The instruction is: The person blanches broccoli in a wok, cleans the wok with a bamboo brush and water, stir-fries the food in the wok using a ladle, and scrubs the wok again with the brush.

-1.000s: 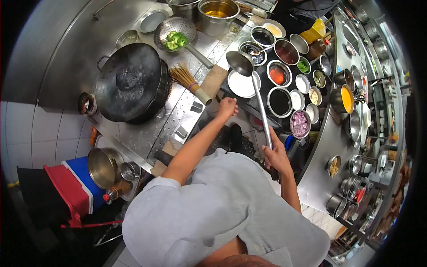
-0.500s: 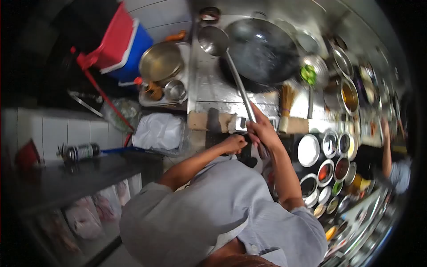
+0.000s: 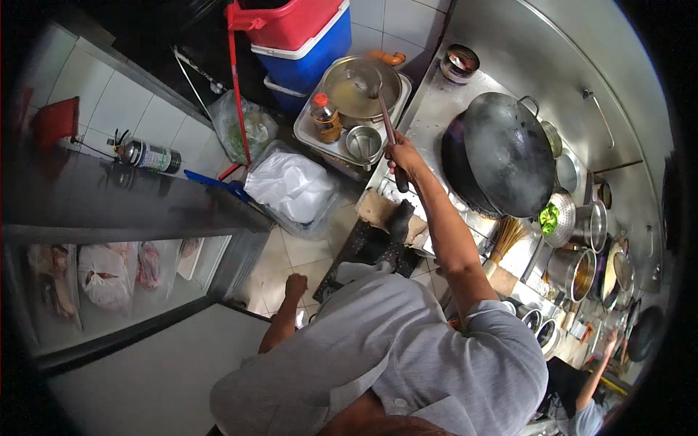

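My right hand [image 3: 405, 158] is wrapped round the handle of a long ladle [image 3: 386, 120]. The ladle's head reaches into a wide metal pot [image 3: 392, 76] that holds cloudy liquid. Below that pot, on the same tray [image 3: 305, 132], are a bottle with a red cap [image 3: 326, 118] and a small metal cup [image 3: 363, 144]. A steaming black wok [image 3: 509, 156] sits on the stove to the right of my right arm. My left hand [image 3: 296, 285] hangs low above the tiled floor, its fingers curled in with nothing visible in them.
A bundled brush [image 3: 503, 238] and a perforated strainer with green vegetables [image 3: 560, 218] lie beside the wok. White plastic bags [image 3: 291, 182] fill a bin at left. An open fridge [image 3: 131, 320] holds bagged meat. Another person's arm [image 3: 595, 374] shows at lower right.
The view has turned left. The ladle has moved from beside the wok into the metal pot, my right hand still gripping it. My left hand has dropped away from my front.
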